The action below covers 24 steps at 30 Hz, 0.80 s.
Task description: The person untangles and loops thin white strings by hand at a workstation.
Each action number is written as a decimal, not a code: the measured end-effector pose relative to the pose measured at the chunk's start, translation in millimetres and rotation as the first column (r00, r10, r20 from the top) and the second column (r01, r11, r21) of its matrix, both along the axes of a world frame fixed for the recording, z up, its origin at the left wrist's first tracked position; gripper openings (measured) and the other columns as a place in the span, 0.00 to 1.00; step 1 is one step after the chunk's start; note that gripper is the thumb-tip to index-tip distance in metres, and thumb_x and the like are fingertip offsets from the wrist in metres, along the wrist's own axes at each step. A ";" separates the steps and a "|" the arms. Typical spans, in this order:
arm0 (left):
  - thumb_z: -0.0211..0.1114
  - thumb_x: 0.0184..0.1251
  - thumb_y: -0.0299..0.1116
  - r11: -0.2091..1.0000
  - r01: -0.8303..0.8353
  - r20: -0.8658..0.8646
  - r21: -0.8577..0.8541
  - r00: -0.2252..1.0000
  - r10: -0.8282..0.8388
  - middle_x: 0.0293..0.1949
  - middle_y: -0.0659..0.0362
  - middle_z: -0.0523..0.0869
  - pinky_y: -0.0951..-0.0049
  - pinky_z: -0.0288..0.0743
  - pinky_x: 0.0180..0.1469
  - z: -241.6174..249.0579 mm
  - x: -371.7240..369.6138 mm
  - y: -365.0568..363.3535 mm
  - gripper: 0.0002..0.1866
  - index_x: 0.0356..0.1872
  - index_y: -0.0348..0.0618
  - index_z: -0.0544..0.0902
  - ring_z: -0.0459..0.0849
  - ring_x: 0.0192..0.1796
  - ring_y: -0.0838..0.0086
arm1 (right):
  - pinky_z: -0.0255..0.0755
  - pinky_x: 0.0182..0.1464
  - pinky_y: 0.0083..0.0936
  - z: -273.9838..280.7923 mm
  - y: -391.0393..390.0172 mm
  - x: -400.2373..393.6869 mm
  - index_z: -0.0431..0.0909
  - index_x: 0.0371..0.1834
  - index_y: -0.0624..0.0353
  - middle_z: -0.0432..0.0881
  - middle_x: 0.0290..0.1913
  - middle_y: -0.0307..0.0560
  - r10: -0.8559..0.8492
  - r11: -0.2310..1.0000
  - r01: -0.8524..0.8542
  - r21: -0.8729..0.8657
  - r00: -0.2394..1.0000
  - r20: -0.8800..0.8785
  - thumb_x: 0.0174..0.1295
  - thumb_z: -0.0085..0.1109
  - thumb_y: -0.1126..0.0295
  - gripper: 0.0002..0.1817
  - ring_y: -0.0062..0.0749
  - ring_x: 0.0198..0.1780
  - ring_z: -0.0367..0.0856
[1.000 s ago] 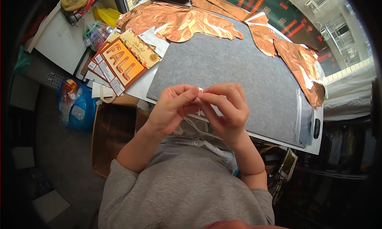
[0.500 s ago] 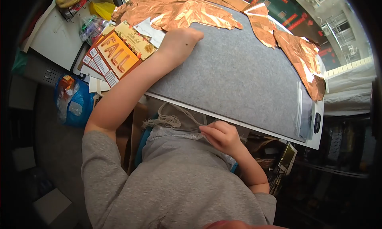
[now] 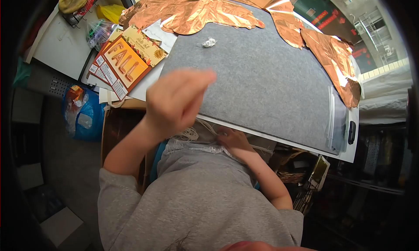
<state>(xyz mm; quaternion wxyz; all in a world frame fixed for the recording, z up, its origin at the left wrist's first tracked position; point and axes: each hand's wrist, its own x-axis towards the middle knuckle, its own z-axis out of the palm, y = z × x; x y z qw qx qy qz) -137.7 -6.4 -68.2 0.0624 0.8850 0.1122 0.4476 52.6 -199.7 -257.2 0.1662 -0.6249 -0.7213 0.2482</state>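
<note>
My left hand (image 3: 176, 100) is raised over the near left edge of the grey felt mat (image 3: 262, 81). It is blurred by motion; its fingers are curled together, and nothing shows in them. On the mat beyond it lies a small white crumpled bundle (image 3: 209, 42), apart from the hand. Down at my lap, just under the board's front edge, my right hand (image 3: 234, 143) is closed on an off-white cord (image 3: 208, 127). Its fingertips are in shadow. More of the cord lies loosely heaped on my lap, to the left of that hand.
Copper foil balloons (image 3: 196, 15) lie flat along the mat's far and right sides. Orange FALL balloon packets (image 3: 126, 61) overlap at the left. Clear plastic sleeves (image 3: 336, 120) sit at the mat's right end. A blue bag (image 3: 85, 113) is on the lower left.
My left hand has pulled back from the mat toward me, uncovering the white bundle. My right hand has shifted slightly forward, under the board's edge.
</note>
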 end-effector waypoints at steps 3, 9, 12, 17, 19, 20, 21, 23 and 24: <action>0.66 0.56 0.21 0.929 0.371 0.012 0.018 0.929 -0.371 0.37 0.56 0.89 0.68 0.84 0.40 -38.1 -21.9 -35.9 0.13 0.43 0.38 0.87 0.89 0.35 0.63 | 0.77 0.50 0.41 26.5 -5.4 0.4 0.83 0.44 0.52 0.82 0.53 0.48 -0.049 0.998 0.047 -0.052 0.998 -0.050 0.61 0.65 0.69 0.08 0.46 0.48 0.84; 0.74 0.57 0.30 0.578 0.396 -0.104 -0.714 0.756 -0.647 0.68 0.45 0.74 0.60 0.75 0.65 -78.3 2.5 -87.1 0.46 0.76 0.39 0.58 0.78 0.66 0.53 | 0.74 0.40 0.35 146.5 -22.9 -13.0 0.83 0.43 0.59 0.81 0.33 0.45 0.085 0.992 -0.045 0.114 0.922 -0.378 0.58 0.68 0.71 0.10 0.44 0.37 0.81; 0.70 0.64 0.32 0.062 0.518 0.285 -0.853 0.562 -0.776 0.58 0.49 0.81 0.65 0.77 0.58 -68.4 24.8 -103.7 0.41 0.76 0.41 0.59 0.82 0.59 0.65 | 0.71 0.36 0.31 205.0 -25.6 -15.5 0.83 0.43 0.59 0.76 0.27 0.44 0.198 0.937 -0.092 0.338 0.934 -0.297 0.57 0.68 0.72 0.11 0.41 0.30 0.76; 0.56 0.78 0.36 -0.187 0.346 0.312 -0.919 0.351 -0.883 0.38 0.59 0.88 0.74 0.78 0.43 -29.5 28.6 -85.2 0.13 0.54 0.42 0.82 0.86 0.38 0.75 | 0.59 0.28 0.27 258.7 -69.7 18.2 0.80 0.40 0.64 0.74 0.25 0.38 -0.196 0.725 0.363 0.586 0.924 -0.330 0.63 0.63 0.69 0.09 0.26 0.24 0.68; 0.58 0.77 0.31 -0.018 0.408 0.228 -0.913 0.475 -0.850 0.35 0.59 0.86 0.75 0.75 0.40 -20.3 19.2 -59.7 0.11 0.46 0.38 0.87 0.84 0.37 0.74 | 0.64 0.33 0.18 250.0 -96.3 61.2 0.80 0.45 0.67 0.79 0.33 0.45 -0.398 0.300 0.441 0.846 0.864 -0.309 0.74 0.54 0.67 0.12 0.21 0.31 0.70; 0.60 0.75 0.31 0.056 0.402 0.170 -0.914 0.504 -0.847 0.34 0.59 0.86 0.75 0.75 0.39 -15.2 11.8 -46.6 0.10 0.46 0.38 0.87 0.83 0.36 0.75 | 0.62 0.35 0.14 254.2 -101.3 71.8 0.81 0.46 0.66 0.78 0.34 0.40 -0.544 0.047 0.538 0.842 0.721 -0.430 0.74 0.54 0.71 0.09 0.17 0.33 0.68; 0.61 0.74 0.30 0.130 0.394 0.111 -0.910 0.533 -0.839 0.33 0.59 0.85 0.75 0.74 0.38 -10.8 3.3 -34.7 0.09 0.45 0.38 0.88 0.82 0.34 0.75 | 0.59 0.33 0.13 260.1 -108.9 85.5 0.83 0.47 0.64 0.78 0.36 0.36 -0.661 -0.075 0.498 0.864 0.624 -0.416 0.73 0.58 0.73 0.08 0.15 0.32 0.66; 0.66 0.70 0.27 0.219 0.478 0.152 -0.851 0.623 -0.768 0.32 0.59 0.85 0.75 0.73 0.37 -4.6 -11.7 -19.0 0.08 0.45 0.39 0.89 0.82 0.34 0.75 | 0.58 0.33 0.12 266.8 -128.3 103.0 0.84 0.49 0.63 0.79 0.37 0.33 -0.859 -0.138 0.468 0.873 0.383 -0.341 0.70 0.63 0.73 0.09 0.13 0.32 0.64; 0.69 0.65 0.23 0.259 0.417 0.100 -0.871 0.667 -0.738 0.30 0.59 0.86 0.75 0.74 0.38 6.2 -21.3 -11.0 0.09 0.45 0.39 0.90 0.83 0.33 0.75 | 0.58 0.33 0.12 265.2 -143.1 116.1 0.84 0.49 0.63 0.79 0.37 0.33 -0.857 -0.136 0.469 0.873 0.387 -0.341 0.70 0.63 0.73 0.09 0.13 0.32 0.64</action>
